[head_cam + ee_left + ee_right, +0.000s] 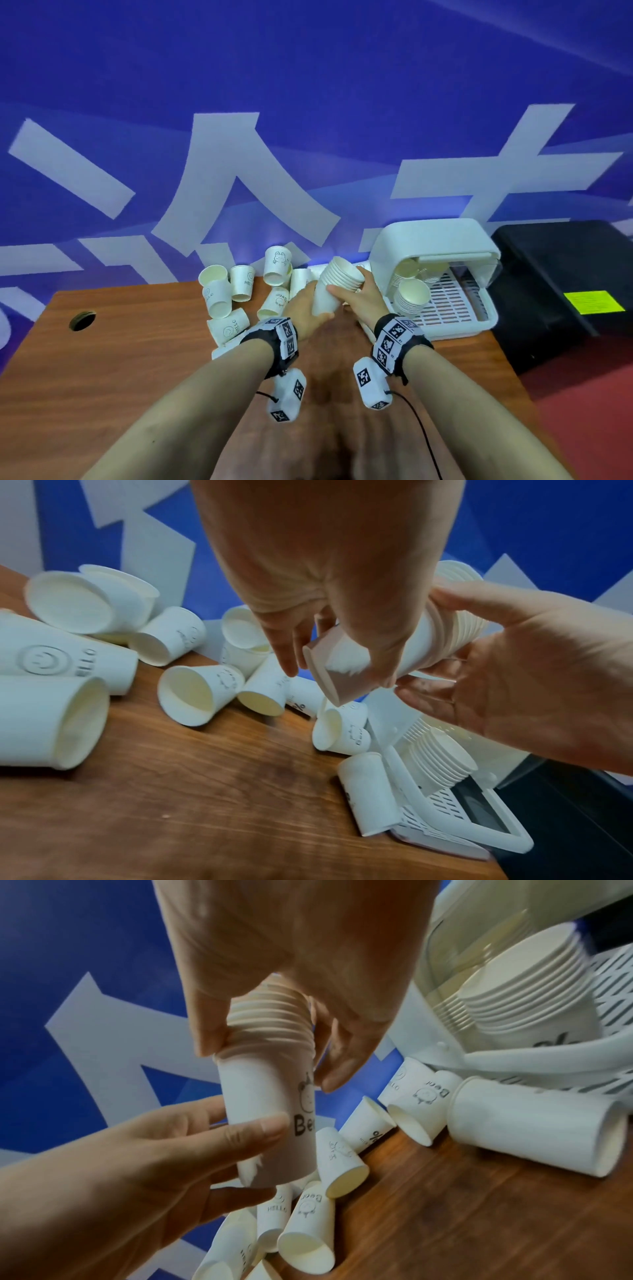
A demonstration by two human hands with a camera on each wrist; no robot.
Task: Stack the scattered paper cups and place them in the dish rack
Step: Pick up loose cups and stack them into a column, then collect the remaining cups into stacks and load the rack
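Both hands hold one tilted stack of paper cups (334, 287) above the table's far edge, its open rims pointing up toward the rack. My left hand (308, 308) grips the stack's bottom cup (342, 666); thumb and fingers wrap it. My right hand (356, 294) grips the ribbed upper part of the stack (270, 1031) by the rims. Several loose cups (233, 294) lie tipped over to the left. The white dish rack (455, 308) stands to the right, with two cup stacks (411, 294) lying inside.
The rack's lid (431, 240) is raised over its slatted tray. A black case (565, 281) sits right of the rack. The wooden table (154, 342) has a round hole (82, 320) at far left. More cups (534, 1118) lie against the rack's front.
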